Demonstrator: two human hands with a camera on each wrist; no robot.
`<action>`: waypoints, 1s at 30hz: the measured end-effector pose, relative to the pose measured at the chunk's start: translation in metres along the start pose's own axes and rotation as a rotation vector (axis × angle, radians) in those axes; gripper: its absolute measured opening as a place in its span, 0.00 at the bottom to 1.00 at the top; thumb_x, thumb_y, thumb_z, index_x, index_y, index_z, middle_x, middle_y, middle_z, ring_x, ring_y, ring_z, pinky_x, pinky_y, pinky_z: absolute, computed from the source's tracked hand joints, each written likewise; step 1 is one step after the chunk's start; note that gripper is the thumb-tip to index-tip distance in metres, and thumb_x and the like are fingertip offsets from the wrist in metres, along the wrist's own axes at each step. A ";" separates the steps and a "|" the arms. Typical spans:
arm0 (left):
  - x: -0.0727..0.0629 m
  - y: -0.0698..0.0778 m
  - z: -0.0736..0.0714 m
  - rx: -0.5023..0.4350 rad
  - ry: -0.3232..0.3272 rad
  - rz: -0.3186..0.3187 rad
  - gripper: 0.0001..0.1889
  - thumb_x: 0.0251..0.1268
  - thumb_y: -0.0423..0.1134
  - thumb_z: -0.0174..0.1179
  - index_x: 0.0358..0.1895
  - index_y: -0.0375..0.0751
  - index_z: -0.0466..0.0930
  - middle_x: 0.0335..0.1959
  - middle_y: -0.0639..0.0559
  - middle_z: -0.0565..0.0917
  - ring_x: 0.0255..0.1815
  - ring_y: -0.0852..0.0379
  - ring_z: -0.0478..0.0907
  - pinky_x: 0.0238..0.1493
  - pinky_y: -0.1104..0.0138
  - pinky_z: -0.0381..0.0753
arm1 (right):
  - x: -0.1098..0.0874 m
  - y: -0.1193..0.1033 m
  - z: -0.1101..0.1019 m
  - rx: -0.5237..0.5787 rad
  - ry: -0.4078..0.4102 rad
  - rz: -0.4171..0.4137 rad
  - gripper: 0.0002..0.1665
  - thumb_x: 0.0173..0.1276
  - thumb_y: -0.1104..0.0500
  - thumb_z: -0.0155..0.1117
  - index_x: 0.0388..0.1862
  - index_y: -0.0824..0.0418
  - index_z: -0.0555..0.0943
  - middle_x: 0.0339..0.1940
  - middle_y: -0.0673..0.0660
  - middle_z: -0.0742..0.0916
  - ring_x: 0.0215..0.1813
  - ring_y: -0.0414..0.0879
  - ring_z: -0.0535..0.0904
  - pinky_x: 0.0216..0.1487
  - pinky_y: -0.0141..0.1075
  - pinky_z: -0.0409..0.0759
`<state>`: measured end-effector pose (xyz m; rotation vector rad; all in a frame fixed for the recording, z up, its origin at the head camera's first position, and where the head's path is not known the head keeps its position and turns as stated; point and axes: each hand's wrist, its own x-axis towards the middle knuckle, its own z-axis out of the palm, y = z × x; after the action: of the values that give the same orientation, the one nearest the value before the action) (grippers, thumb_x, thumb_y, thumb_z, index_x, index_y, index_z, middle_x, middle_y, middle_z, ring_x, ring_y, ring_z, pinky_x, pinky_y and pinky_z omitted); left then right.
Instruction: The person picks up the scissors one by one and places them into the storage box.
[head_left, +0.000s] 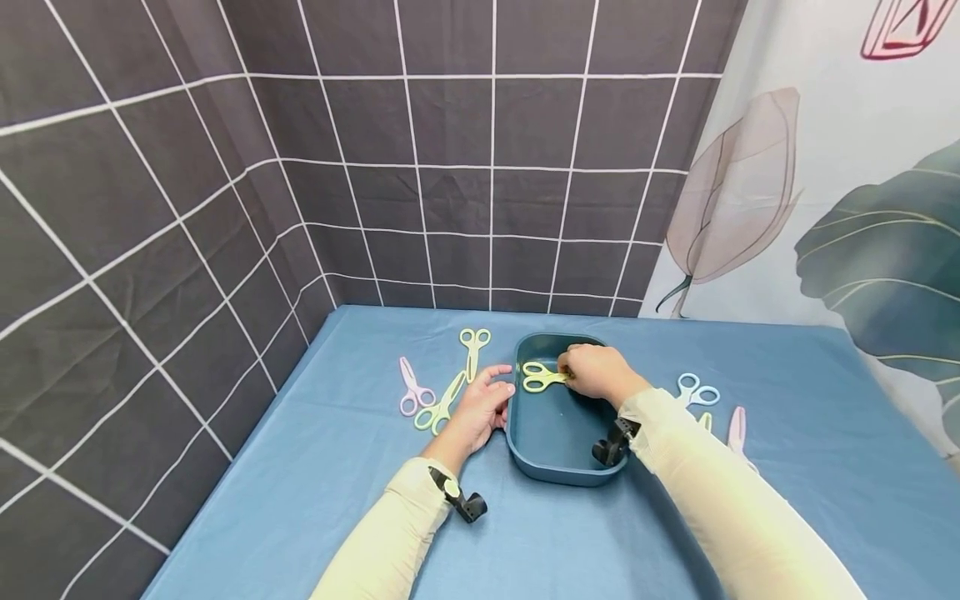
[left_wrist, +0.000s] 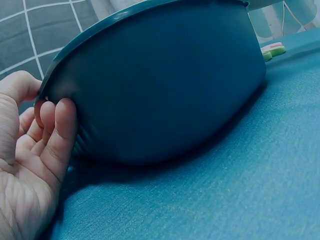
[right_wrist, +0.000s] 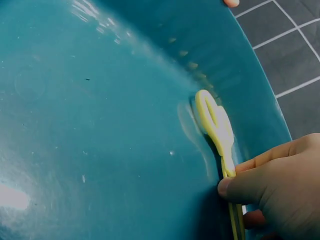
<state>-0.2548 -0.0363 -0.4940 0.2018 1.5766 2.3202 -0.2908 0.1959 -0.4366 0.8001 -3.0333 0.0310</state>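
Observation:
Inside a dark teal plastic tray (head_left: 562, 442), my right hand (head_left: 596, 372) pinches a pair of yellow scissors (head_left: 538, 377) by the blade end. The handle loops point left in the head view. In the right wrist view, thumb and fingers grip the scissors (right_wrist: 227, 162) low over the tray floor, near the side wall. My left hand (head_left: 483, 404) holds the tray's left rim. From the left wrist, this hand (left_wrist: 37, 145) shows its thumb at the rim and fingertips against the outer wall (left_wrist: 165, 90).
Left of the tray lie pink scissors (head_left: 415, 390), yellow-green scissors (head_left: 442, 407) and more yellow scissors (head_left: 474, 346). To the right are light blue scissors (head_left: 697, 390), a green pair (head_left: 706, 421) and a pink pair (head_left: 737, 429), partly behind my right sleeve. A dark tiled-pattern cloth (head_left: 450, 200) hangs behind the table.

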 end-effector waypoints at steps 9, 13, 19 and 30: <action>0.000 -0.001 0.000 0.016 0.002 0.008 0.22 0.72 0.28 0.53 0.66 0.35 0.64 0.24 0.54 0.72 0.16 0.63 0.67 0.13 0.73 0.72 | 0.000 0.000 0.001 0.015 -0.002 0.036 0.05 0.62 0.60 0.75 0.34 0.53 0.84 0.34 0.51 0.83 0.34 0.46 0.78 0.37 0.47 0.82; 0.001 -0.001 0.000 0.015 -0.003 0.006 0.21 0.72 0.28 0.53 0.66 0.35 0.64 0.25 0.54 0.72 0.16 0.63 0.67 0.13 0.73 0.72 | -0.001 0.000 0.000 0.030 -0.003 0.043 0.06 0.61 0.60 0.76 0.34 0.54 0.85 0.34 0.51 0.83 0.34 0.46 0.78 0.38 0.47 0.82; 0.001 -0.002 0.001 0.018 -0.009 0.005 0.22 0.72 0.28 0.52 0.66 0.35 0.64 0.25 0.55 0.72 0.16 0.63 0.67 0.13 0.73 0.72 | -0.002 -0.001 -0.003 0.050 -0.032 0.055 0.05 0.62 0.60 0.75 0.35 0.54 0.85 0.33 0.51 0.83 0.33 0.45 0.77 0.36 0.45 0.81; 0.000 -0.002 0.000 0.056 -0.029 0.005 0.22 0.72 0.29 0.53 0.67 0.35 0.64 0.26 0.53 0.72 0.17 0.62 0.68 0.15 0.73 0.74 | -0.038 0.013 -0.033 0.291 0.317 0.085 0.15 0.66 0.58 0.72 0.50 0.61 0.85 0.48 0.59 0.86 0.52 0.57 0.82 0.55 0.55 0.79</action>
<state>-0.2541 -0.0359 -0.4963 0.2515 1.6302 2.2678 -0.2646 0.2264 -0.4046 0.6061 -2.7889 0.5542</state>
